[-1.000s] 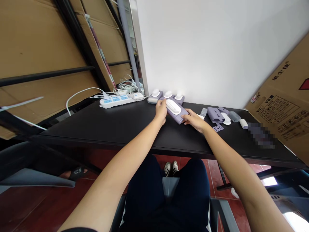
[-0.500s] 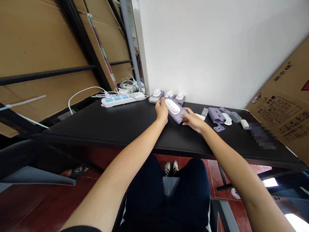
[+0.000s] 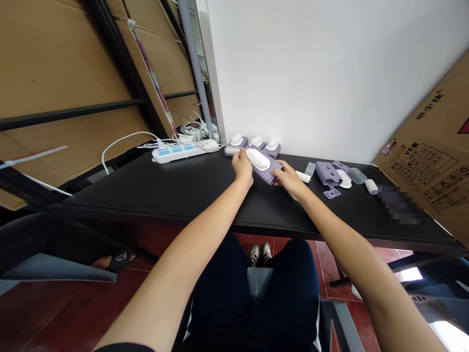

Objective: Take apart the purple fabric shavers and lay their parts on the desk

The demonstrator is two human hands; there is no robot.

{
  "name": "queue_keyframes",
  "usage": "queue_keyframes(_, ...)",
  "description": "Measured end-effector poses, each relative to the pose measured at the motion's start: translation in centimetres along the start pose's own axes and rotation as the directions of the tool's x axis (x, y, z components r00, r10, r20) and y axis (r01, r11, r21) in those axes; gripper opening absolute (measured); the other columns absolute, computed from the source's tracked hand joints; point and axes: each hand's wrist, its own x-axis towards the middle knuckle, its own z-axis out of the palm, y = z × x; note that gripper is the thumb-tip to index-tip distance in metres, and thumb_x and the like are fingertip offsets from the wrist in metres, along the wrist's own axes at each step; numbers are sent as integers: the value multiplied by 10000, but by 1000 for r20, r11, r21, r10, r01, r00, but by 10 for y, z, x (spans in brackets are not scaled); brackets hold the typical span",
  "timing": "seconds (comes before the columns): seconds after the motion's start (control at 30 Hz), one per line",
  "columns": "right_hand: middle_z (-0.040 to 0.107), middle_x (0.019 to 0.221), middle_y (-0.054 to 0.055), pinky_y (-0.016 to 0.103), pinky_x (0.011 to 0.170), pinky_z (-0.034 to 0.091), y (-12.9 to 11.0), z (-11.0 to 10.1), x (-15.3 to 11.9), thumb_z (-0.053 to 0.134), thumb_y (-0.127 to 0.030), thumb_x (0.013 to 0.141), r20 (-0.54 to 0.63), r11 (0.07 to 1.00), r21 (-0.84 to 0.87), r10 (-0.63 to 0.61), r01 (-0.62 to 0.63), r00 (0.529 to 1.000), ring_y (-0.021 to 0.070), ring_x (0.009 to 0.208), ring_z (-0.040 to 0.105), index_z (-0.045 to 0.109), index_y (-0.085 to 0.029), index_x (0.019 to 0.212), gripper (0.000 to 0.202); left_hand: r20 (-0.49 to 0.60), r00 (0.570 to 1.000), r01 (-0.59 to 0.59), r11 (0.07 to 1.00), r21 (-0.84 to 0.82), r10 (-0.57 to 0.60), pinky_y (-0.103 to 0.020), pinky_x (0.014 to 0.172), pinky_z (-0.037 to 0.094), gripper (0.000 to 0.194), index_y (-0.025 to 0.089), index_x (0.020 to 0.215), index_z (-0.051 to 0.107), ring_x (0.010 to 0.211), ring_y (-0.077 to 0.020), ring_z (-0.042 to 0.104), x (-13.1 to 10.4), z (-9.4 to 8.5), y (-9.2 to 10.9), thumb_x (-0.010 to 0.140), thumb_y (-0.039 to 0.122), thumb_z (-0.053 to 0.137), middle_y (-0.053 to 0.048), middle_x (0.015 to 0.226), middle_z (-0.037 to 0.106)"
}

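Left hand and right hand clamped on opposite ends of purple case, held over the table, mid-scene; likely two-ended to keep it steady. White pad faces up, probably to leave it visible. Loose purple shell lies right, perhaps within easy reach; three similar units stand far, by the wall.

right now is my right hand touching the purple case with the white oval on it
Touching. The head view shows the right hand on the purple case, at its near right end, thumb over its upper face.
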Motion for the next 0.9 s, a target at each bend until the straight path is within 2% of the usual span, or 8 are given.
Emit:
queue_keyframes(0.37, 639, 958, -6, 210, 603, 448, 5, 4, 1, 832, -379, 583, 52, 973, 229, -9, -3, 999, 140, 751, 550, 636, -204, 1218, 687, -21, 999, -41, 999, 7, 41, -222, 639, 409, 372, 182, 730, 490, 632, -105, 499, 12, -2, -5, 1070, 311, 569, 32, 676, 513)
queue_keyframes(0.6, 638, 964, -8, 203, 605, 436, 6, 4, 0, 817, -356, 621, 88, 973, 229, -15, -6, 996, 141, 768, 567, 633, -220, 1224, 644, 2, 996, -93, 996, 2, 93, -226, 616, 381, 420, 199, 694, 421, 604, -102, 441, 11, -3, -2, 1070, 310, 570, 41, 650, 441)
queue_keyframes(0.77, 612, 938, -13, 221, 612, 486, 2, 13, 0, 763, -335, 670, 6, 985, 173, 21, -22, 1000, 147, 746, 581, 618, -216, 1225, 586, -34, 994, -105, 994, 36, 106, -225, 633, 392, 433, 201, 695, 403, 631, -111, 473, 13, -4, -6, 1065, 342, 579, 32, 664, 449)
queue_keyframes(0.9, 619, 958, -8, 226, 604, 479, 0, 20, -1, 699, -302, 703, -41, 990, 143, 3, 3, 999, 157, 761, 589, 621, -222, 1215, 524, -47, 995, -90, 995, 48, 92, -229, 657, 414, 417, 201, 709, 437, 666, -126, 519, 14, -4, -8, 1052, 375, 599, 23, 683, 486)
